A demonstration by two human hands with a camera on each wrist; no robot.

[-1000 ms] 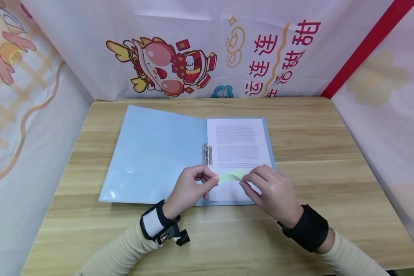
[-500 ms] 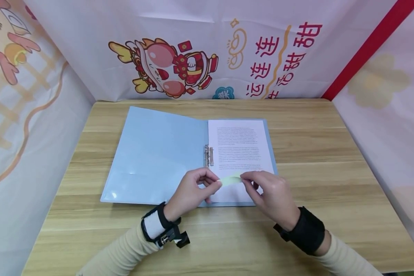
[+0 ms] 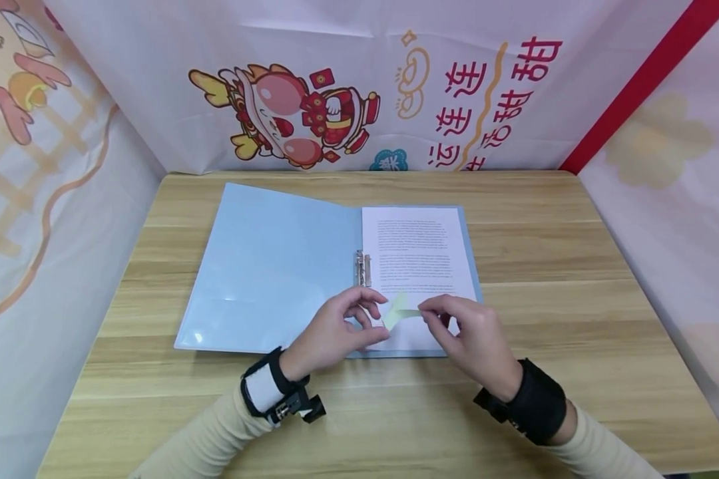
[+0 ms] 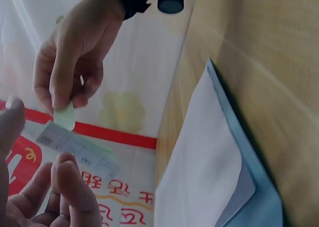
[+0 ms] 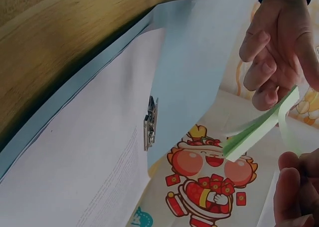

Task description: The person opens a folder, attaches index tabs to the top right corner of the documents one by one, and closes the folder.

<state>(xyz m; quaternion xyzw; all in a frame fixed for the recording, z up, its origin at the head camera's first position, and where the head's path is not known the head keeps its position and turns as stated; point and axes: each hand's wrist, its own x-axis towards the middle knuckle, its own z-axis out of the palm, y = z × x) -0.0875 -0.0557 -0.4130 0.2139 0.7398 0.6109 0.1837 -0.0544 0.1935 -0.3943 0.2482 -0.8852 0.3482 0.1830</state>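
A small pad of pale green sticky notes (image 3: 395,317) hovers over the lower part of the printed sheet (image 3: 416,256). My right hand (image 3: 476,339) pinches the end of one slip (image 4: 64,118), which curves away from the rest of the pad. Around the pad's other end, my left hand (image 3: 333,332) has its thumb and fingers spread apart, fingertips close to the pad's edge. In the right wrist view the pad (image 5: 256,132) is tilted, its layered edge showing. The left wrist view shows its printed translucent back (image 4: 75,147).
A light blue binder (image 3: 275,266) lies spread out on the wooden table (image 3: 575,299), its metal clip (image 3: 362,269) near the fold. The sheet covers its right side. Printed cloth (image 3: 503,20) hangs behind the table and at both sides.
My left thumb and fingers have parted from their pinch on the pad. The pad has swung from lying across between the hands to a steep tilt, while my right hand keeps its pinch.
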